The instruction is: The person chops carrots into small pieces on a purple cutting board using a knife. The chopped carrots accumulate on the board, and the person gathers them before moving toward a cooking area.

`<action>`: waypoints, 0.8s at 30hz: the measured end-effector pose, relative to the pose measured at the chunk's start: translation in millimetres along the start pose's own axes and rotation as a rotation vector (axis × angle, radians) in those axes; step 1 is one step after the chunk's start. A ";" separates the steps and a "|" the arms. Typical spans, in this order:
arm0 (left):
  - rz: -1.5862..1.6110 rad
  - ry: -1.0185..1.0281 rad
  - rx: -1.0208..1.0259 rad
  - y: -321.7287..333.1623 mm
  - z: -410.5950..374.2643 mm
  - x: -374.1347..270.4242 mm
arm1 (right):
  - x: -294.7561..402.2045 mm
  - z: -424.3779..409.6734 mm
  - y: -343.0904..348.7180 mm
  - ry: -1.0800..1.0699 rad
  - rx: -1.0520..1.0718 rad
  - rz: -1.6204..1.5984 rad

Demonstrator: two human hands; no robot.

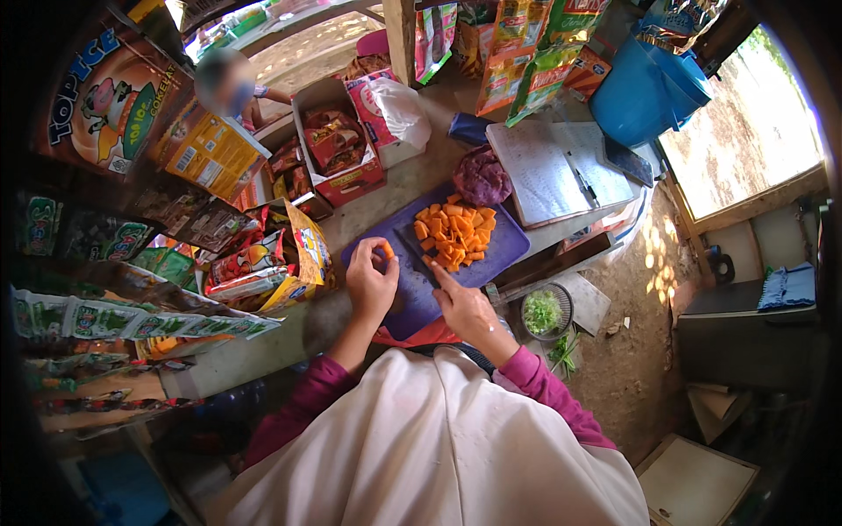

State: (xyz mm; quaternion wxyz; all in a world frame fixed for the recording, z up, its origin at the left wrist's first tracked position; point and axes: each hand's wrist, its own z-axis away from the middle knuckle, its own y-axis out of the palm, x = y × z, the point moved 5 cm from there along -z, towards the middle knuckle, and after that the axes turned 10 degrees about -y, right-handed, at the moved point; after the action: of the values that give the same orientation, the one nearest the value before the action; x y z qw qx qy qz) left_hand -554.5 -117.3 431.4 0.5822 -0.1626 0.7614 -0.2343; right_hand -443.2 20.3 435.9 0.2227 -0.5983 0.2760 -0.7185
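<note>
A purple cutting board (409, 309) lies on the counter before me, with a heap of chopped orange vegetable pieces, perhaps carrot (457, 233), on its far right part. Over the board's left edge, my left hand (372, 276) pinches a small orange piece (388, 250) between thumb and fingers. My right hand (468, 314) holds a knife, its index finger stretched along the dark blade (416, 251), which points away to the left beside the heap. The handle is hidden in my palm. A crumpled purple bag or cloth (482, 175) touches the board's far edge.
Snack boxes (345, 184) and a yellow carton (309, 243) stand left. An open notebook (526, 171) with a pen (581, 176), a phone (628, 161) and a blue bucket (648, 92) are at the far right. A strainer of chopped greens (544, 311) sits lower right. Another person sits beyond the counter.
</note>
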 end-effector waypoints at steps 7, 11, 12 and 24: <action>0.080 0.087 0.143 32.3 11.2 -3.5 | -12.4 -5.9 -8.0 0.046 -0.056 0.039; 0.025 0.096 0.114 33.3 15.4 -2.9 | -13.0 -1.9 -6.9 0.020 -0.054 0.075; 0.063 0.035 0.151 32.2 15.3 -1.5 | -12.5 -1.2 -5.6 0.033 -0.039 0.075; 0.370 -0.549 0.503 42.9 -0.3 30.9 | 2.7 0.4 -9.6 -0.032 -0.027 0.175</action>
State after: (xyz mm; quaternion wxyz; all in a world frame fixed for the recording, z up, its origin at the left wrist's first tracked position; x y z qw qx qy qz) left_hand -562.1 -97.4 383.0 0.8174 0.0678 0.5135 -0.2524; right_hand -443.3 25.7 444.3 0.2811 -0.5862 0.3334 -0.6827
